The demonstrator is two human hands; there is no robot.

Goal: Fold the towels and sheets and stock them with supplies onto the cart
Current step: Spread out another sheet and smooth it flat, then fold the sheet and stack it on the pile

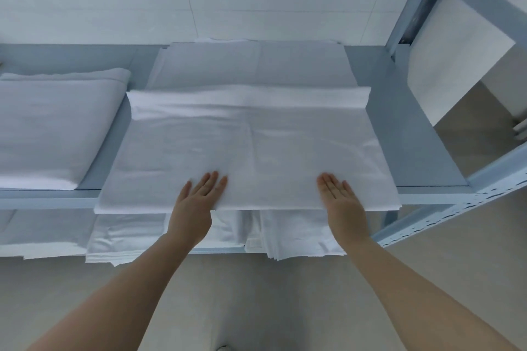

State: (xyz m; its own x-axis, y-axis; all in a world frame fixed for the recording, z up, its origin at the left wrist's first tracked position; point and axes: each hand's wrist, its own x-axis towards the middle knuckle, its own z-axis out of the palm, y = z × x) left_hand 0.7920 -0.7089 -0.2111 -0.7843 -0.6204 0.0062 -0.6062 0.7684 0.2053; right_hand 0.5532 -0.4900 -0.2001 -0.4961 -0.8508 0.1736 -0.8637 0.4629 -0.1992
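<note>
A folded white sheet lies flat on the grey shelf, its near edge hanging slightly over the shelf's front rim. My left hand rests on the sheet's near edge left of centre, fingers straight. Right of centre, my right hand rests flat on the same edge, fingers straight and together. Under this sheet, another folded white sheet shows toward the back of the shelf.
A stack of folded white linen sits on the shelf to the left. More white linen fills the lower shelf. The rack's perforated metal post runs along the right. Beige floor lies below.
</note>
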